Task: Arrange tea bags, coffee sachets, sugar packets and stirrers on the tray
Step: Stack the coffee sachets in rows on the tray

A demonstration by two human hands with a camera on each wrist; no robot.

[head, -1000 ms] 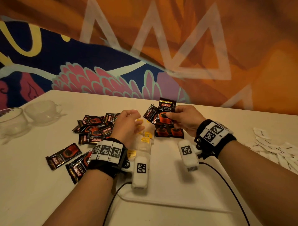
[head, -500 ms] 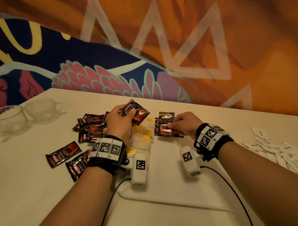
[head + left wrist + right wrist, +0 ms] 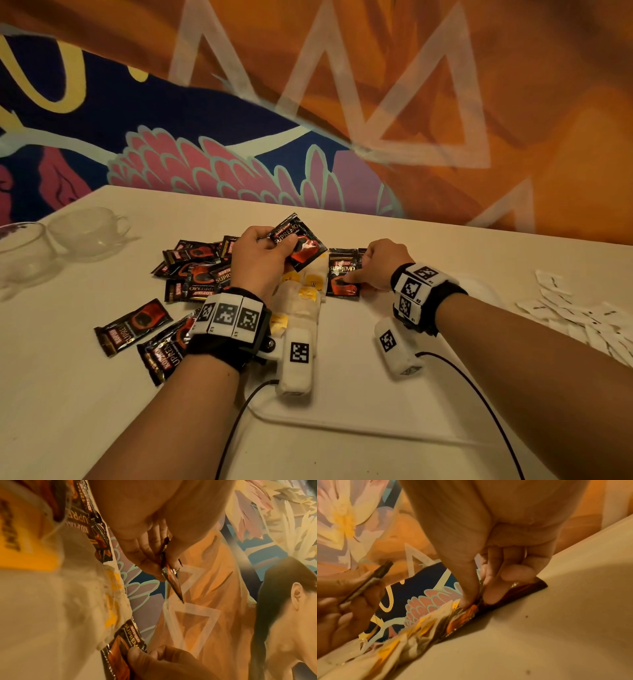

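Observation:
My left hand [image 3: 263,253] pinches a black-and-red coffee sachet [image 3: 301,245] in the air above the tea bags; the left wrist view shows that sachet [image 3: 171,580] edge-on between thumb and fingers. My right hand [image 3: 380,265] pinches another coffee sachet [image 3: 342,279] that lies on the white tray [image 3: 359,407]; in the right wrist view thumb and fingers clamp its edge [image 3: 471,609]. A row of tea bags with yellow tags [image 3: 305,296] lies on the tray between my hands. More coffee sachets [image 3: 195,267] are heaped on the table to the left.
Two clear glass cups [image 3: 85,233] stand at the far left of the table. White sugar packets [image 3: 589,315] lie scattered at the right. Two loose coffee sachets [image 3: 133,325] lie near my left forearm. A painted wall runs behind the table.
My left hand has picked a sachet from the pile and lifted it over the tea bags. My right hand has lowered its sachet onto the tray beside the tea bags.

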